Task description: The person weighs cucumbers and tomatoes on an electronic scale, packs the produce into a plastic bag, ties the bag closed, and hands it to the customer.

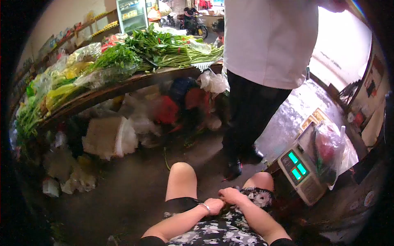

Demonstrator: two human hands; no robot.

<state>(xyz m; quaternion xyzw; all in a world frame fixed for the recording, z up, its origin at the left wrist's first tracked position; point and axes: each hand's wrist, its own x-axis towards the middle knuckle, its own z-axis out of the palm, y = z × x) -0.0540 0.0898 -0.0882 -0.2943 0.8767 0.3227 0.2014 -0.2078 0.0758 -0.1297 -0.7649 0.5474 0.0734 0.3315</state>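
My left hand (214, 206), with a bracelet at its wrist, rests in my lap on the dark floral cloth (230, 225). Its fingers are curled, and whether anything is inside them is hidden. Close beside it, my right hand (230, 195) lies by my other thigh with its fingers bent down toward the left hand. The two hands nearly touch. Nothing can be made out in either. Farther right stands a scale (301, 172) with a lit green display, and a clear plastic bag (329, 147) with reddish contents sits on it.
A person in a white coat (269, 45) and black trousers stands just ahead. Leafy greens (160, 43) and bagged vegetables cover a long counter at the left. Beneath it are a cardboard box (102, 137) and bags. A lit fridge (132, 16) and a motorbike (193, 26) are farther back.
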